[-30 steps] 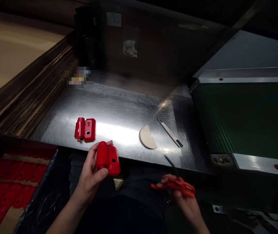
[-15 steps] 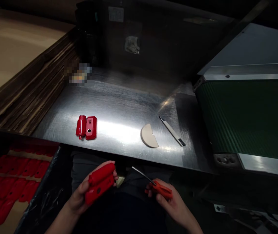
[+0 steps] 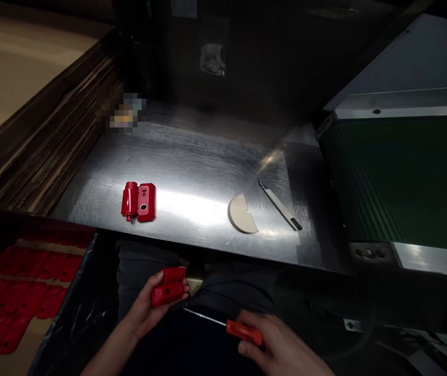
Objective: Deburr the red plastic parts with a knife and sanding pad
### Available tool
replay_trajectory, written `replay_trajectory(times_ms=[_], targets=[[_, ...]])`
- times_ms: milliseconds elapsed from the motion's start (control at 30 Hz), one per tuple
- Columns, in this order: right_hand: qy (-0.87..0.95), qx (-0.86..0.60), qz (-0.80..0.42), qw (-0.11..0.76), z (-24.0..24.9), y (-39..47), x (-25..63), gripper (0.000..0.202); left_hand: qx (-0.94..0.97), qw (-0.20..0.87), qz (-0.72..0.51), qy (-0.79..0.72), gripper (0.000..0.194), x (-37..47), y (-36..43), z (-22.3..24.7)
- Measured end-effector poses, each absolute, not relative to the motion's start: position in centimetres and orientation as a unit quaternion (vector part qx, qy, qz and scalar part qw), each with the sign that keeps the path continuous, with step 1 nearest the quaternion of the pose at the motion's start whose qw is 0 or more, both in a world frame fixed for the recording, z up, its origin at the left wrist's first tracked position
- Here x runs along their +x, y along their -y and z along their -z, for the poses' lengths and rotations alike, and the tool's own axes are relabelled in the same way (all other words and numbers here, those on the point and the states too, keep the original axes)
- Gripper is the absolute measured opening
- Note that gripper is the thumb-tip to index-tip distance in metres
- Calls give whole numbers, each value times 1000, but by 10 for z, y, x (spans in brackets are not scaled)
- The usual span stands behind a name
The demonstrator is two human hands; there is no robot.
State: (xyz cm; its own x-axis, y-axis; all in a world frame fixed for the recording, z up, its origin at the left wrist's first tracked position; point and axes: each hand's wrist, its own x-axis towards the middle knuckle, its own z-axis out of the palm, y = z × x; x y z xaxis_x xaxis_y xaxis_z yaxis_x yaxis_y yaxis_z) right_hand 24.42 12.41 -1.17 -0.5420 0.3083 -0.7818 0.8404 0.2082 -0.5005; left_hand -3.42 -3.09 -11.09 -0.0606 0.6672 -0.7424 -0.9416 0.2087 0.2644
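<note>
My left hand (image 3: 148, 308) is closed around a red plastic housing (image 3: 168, 288), which has a rounded barrel along one side and a dark round hole in its face. In my right hand (image 3: 266, 337) is a screwdriver with an orange handle (image 3: 242, 332); its thin metal shaft points left, the tip close to the housing but apart from it. Both hands are over my lap, below the table's front edge. On the metal table (image 3: 192, 156) lies a similar darker red part (image 3: 139, 202), with a barrel beside a flat plate.
A beige half-round piece (image 3: 242, 215) and a white-handled craft knife (image 3: 280, 206) lie on the table. Stacked cardboard (image 3: 43, 115) stands at left, a green conveyor belt (image 3: 403, 177) at right. At lower left, a box holds several red parts (image 3: 23, 292) in rows.
The red housing has turned in my left hand and been drawn slightly inward. My right hand has moved down and left, bringing the screwdriver tip nearer to the housing.
</note>
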Motion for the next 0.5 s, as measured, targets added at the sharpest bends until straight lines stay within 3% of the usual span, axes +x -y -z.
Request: replay_trajectory(times_ms=[167,500], targets=[[-726,456,438,269,13,-113,249,62,-166,656,-611,-411,59,-35,28,112],[-718,449,462,263,-7,-111,240,51,-148,665,-614,-400,54,-37,25,107]])
